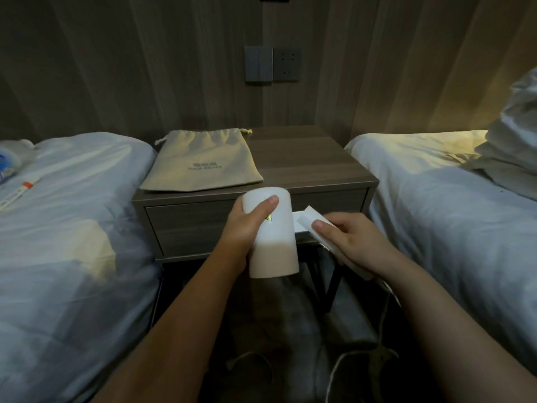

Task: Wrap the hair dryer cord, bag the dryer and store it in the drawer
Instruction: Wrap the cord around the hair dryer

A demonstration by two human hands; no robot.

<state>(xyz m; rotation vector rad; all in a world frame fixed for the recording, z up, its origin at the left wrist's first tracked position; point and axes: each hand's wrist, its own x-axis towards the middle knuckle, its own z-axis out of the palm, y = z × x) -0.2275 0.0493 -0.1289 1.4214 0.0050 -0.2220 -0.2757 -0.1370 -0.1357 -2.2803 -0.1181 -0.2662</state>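
Two beds (72, 242) flank the table (305, 158), its drawer (203, 228) shut. The empty bag (200, 164) lies flat on top, ready. The left hand (242, 228) clamps the dryer (271, 237) barrel; the right hand (356, 242) grips its folding handle (312, 221), likely to fold it. The cord (383, 330) dangles unwrapped.

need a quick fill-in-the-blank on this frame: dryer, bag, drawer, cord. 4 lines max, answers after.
1. The left hand grips the hair dryer's ____.
2. The right hand holds the dryer's folding ____.
3. The cloth bag lies flat on top of the ____.
4. The drawer under it is ____, and the cord hangs loose.

Answers: barrel; handle; nightstand; closed
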